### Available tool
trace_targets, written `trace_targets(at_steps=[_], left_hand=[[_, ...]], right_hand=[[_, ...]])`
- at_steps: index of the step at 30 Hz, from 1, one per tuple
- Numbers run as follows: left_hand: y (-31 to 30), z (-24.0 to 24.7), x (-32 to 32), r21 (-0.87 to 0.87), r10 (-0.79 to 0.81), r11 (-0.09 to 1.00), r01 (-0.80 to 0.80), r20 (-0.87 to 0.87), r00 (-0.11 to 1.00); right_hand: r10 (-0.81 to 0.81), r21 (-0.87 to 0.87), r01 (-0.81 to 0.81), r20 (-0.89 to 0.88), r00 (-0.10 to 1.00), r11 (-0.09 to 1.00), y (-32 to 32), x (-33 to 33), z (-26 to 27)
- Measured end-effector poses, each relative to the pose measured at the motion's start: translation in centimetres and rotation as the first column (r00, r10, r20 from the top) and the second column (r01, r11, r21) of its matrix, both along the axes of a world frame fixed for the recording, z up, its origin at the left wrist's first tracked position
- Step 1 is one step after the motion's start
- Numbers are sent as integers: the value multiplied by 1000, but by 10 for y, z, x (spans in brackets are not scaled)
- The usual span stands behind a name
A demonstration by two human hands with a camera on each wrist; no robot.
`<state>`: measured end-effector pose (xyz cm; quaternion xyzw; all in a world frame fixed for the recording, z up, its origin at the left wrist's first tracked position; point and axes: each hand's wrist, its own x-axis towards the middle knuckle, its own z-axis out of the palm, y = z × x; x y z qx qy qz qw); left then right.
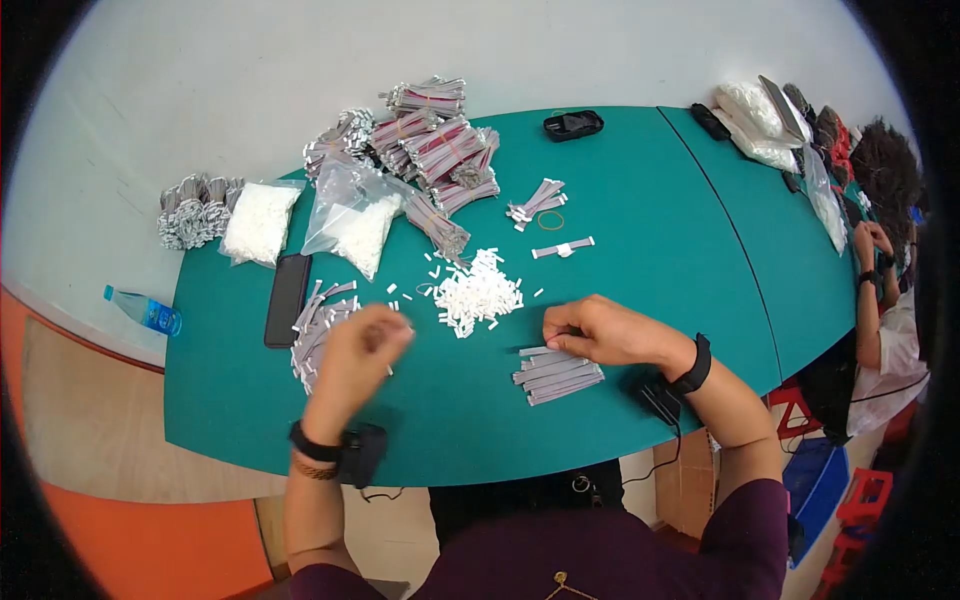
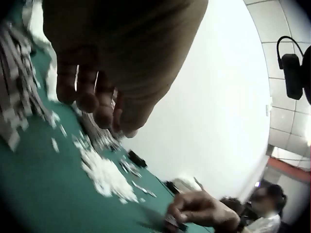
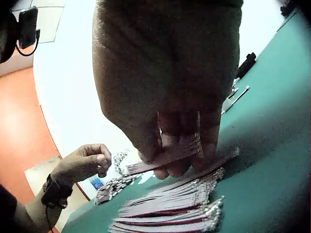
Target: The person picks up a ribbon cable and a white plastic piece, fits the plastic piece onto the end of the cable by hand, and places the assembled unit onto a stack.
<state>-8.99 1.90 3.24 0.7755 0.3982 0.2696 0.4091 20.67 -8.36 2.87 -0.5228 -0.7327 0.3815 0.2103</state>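
My right hand (image 1: 610, 330) is over a row of grey flat ribbon cables (image 1: 560, 380) with white ends, at the front right of the table. In the right wrist view its thumb and fingers pinch one flat ribbon cable (image 3: 165, 159) just above the row. My left hand (image 1: 358, 360), blurred, is raised beside a loose heap of similar cables (image 1: 312, 345) on the left. Its fingers hang loosely bent in the left wrist view, with nothing visible in them. Between the hands, toward the back, lies a pile of small white pieces (image 1: 478, 292).
Bundled cables (image 1: 440, 150) are stacked at the back. Two clear bags of white pieces (image 1: 258, 222), a dark flat case (image 1: 287, 300) and a water bottle (image 1: 145, 310) stand left. A small cable group (image 1: 540, 203) and a black pouch (image 1: 573, 125) lie behind. Another person sits far right.
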Motion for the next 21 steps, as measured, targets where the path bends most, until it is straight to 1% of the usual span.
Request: trace_targets(at_steps=[1, 3, 6, 9, 12, 15, 18, 21], left_hand=[[-7, -4, 18, -47, -89, 995, 90, 13, 996], [-22, 1, 51, -125, -215, 970, 208, -44, 976], [-25, -14, 83, -180, -291, 935, 307, 108, 951], [-20, -31, 97, -353, -278, 862, 365, 274, 921], [-21, -30, 101, -402, -261, 828, 390, 339, 904], [-20, -33, 101, -416, -252, 831, 370, 312, 916], [-18, -38, 97, -422, -261, 830, 365, 285, 923], [-17, -40, 94, -434, -249, 829, 351, 276, 928]], right_hand=[[-34, -8, 34, -70, 997, 999, 0, -1, -1], [-100, -26, 97, -204, 974, 995, -1, -3, -4], [-130, -94, 105, -314, 940, 990, 2, 2, -11], [-211, -215, 126, -440, 873, 969, 1, 6, -15], [-216, -253, 99, -492, 843, 963, 1, 8, -22], [-183, -213, 92, -460, 869, 973, 2, 9, -27], [-212, -194, 138, -439, 873, 971, -1, 4, -23], [-182, -15, 189, -348, 920, 982, -2, -3, -25]])
